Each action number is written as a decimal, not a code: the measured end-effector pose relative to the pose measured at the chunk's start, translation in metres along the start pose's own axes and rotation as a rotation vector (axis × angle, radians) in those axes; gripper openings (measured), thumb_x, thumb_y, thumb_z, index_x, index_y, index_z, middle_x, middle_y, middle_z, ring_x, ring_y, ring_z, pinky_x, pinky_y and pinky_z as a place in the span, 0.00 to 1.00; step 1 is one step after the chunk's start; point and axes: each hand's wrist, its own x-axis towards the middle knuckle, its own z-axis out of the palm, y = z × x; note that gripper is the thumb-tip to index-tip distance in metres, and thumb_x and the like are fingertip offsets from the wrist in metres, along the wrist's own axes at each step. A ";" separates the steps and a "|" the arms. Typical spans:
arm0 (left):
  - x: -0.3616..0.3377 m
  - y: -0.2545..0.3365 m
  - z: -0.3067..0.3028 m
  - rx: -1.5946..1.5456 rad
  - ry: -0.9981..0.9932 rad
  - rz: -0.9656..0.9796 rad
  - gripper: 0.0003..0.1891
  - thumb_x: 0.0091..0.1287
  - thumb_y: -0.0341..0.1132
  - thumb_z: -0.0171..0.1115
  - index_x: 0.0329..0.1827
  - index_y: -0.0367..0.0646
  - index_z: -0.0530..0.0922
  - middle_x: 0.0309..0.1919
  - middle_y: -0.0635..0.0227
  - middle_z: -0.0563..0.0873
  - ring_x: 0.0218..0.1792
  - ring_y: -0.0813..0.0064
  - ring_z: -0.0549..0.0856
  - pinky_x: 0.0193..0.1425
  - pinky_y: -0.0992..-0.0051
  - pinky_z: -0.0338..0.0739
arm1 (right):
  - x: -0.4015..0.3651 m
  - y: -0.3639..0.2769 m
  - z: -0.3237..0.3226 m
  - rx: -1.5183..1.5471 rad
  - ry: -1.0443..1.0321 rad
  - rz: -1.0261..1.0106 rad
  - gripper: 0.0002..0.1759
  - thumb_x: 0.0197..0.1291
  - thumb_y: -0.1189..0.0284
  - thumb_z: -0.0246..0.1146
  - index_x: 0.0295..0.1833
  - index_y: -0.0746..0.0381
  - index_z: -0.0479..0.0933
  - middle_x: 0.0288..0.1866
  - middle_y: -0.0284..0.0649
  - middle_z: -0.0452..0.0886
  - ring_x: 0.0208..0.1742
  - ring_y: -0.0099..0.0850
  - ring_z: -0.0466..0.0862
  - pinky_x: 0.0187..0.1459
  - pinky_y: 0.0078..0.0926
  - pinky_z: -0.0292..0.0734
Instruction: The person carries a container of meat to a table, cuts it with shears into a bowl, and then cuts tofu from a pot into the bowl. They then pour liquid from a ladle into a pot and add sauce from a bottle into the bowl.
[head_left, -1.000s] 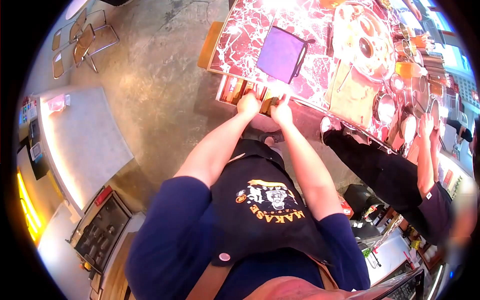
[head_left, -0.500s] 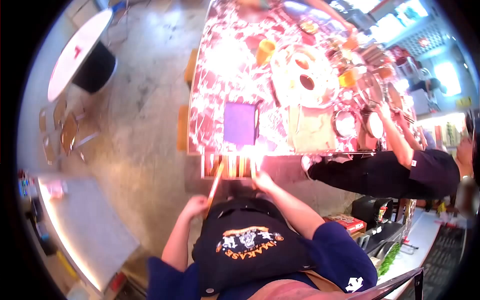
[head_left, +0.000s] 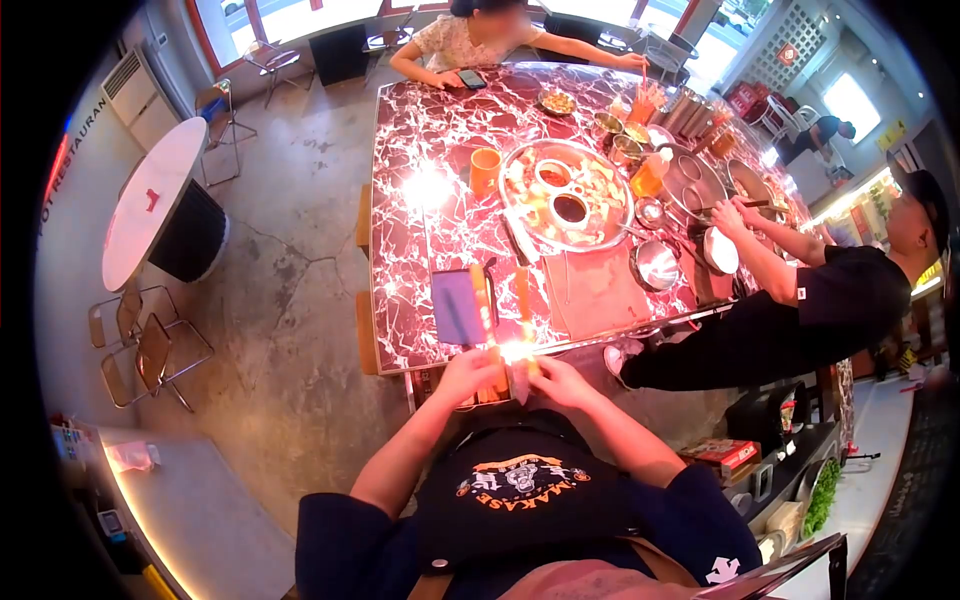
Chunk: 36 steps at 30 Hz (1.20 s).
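My left hand (head_left: 472, 378) is closed at the table's near edge, around a long yellow stick (head_left: 484, 300) that points up over the tabletop. Beside it, my right hand (head_left: 560, 382) is closed on a second long yellow stick (head_left: 523, 298). Both look like chopsticks, but glare blurs their exact kind. Beneath my hands, a narrow open drawer (head_left: 412, 390) sticks out from the table; its contents are mostly hidden. Just beyond my left hand lies a dark purple-blue flat pad (head_left: 458, 308).
On the marbled table (head_left: 400, 250) stand a large round hot pot tray (head_left: 600, 240), an orange cup (head_left: 485, 170) and a metal bowl (head_left: 657, 265). A co-worker in black (head_left: 780, 330) handles a white bowl (head_left: 720, 250) at right. Another person (head_left: 440, 45) sits across.
My left hand has moved up to the drawer, bringing its stick upright. My right hand now grips a stick too. The view has tilted up, showing the person across the table.
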 end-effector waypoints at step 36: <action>0.006 -0.113 0.004 -0.132 0.631 0.009 0.44 0.56 0.13 0.45 0.79 0.50 0.53 0.66 0.60 0.67 0.56 0.61 0.75 0.48 0.64 0.78 | 0.198 0.023 -0.162 -0.104 0.258 -0.153 0.25 0.69 0.74 0.52 0.71 0.58 0.60 0.28 0.38 0.80 0.27 0.27 0.81 0.28 0.24 0.77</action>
